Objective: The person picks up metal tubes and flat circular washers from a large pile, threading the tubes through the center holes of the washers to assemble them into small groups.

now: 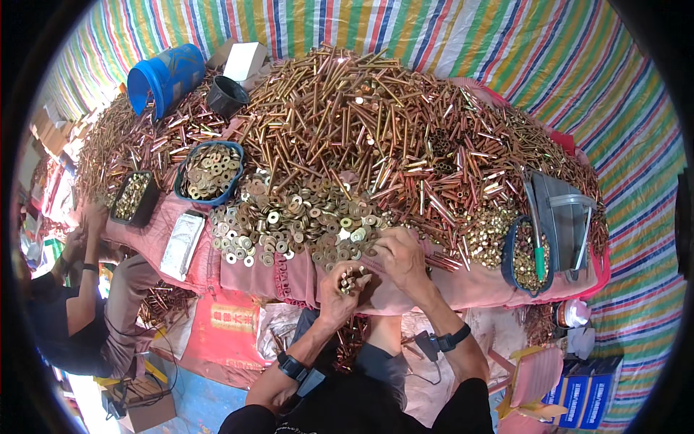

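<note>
My left hand [340, 296] is closed around a small bundle of bolts [350, 282], their yellowish ends pointing up. To the right and a little farther off, my right hand [400, 254] has its fingers curled in a pinch at the near edge of the washer pile; what they hold, if anything, is hidden. Loose flat washers [289, 217] spread over the pink cloth [289, 286] in front of my hands. Behind them rises a big heap of copper-coloured bolts and tubes [376, 123].
Loose nuts [488, 235] lie right, beside a blue tub of nuts [522, 278] and a grey scoop-like container [564, 217]. Leftward are a tub of washers [233, 189], a black tray of nuts [150, 206], a blue bucket [148, 83] and a co-worker's arms [90, 253].
</note>
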Available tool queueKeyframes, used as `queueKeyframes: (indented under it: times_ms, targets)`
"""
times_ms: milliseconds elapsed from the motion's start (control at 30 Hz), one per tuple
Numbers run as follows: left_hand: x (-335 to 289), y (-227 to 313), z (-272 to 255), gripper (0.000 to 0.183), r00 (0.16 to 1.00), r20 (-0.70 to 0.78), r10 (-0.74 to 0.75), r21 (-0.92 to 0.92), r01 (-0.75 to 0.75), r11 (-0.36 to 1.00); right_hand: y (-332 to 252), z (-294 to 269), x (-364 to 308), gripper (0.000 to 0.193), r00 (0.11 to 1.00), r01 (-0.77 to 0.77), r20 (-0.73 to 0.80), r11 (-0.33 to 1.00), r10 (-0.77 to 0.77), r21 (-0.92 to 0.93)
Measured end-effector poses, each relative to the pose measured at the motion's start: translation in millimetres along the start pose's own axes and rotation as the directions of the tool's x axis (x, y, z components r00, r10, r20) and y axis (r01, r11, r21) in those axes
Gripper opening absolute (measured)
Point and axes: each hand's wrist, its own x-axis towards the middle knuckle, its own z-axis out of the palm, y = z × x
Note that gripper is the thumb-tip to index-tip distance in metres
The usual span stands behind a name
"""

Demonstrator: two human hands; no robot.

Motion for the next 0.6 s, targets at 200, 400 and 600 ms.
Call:
queueKeyframes:
  times_ms: [200, 400, 600]
  targets:
    - [-6, 0, -2, 0.016, 0.987, 0.049, -0.156, -0.143, 0.161, 0.977, -4, 2, -8, 0.023, 0.980, -0.178, 0.084, 0.984, 0.178, -0.007]
    - [-8, 4, 0, 0.021, 0.992, 0.009, -0.129, -0.230, 0.128, 0.965, -10, 14, -3, 0.024, 0.987, -0.146, 0.064, 0.987, 0.151, -0.068]
    - [-5, 2, 0, 0.020, 0.992, 0.021, -0.121, -0.188, 0.122, 0.974, -3, 23, -9, 0.020, 0.985, -0.173, 0.023, 0.985, 0.173, 0.023]
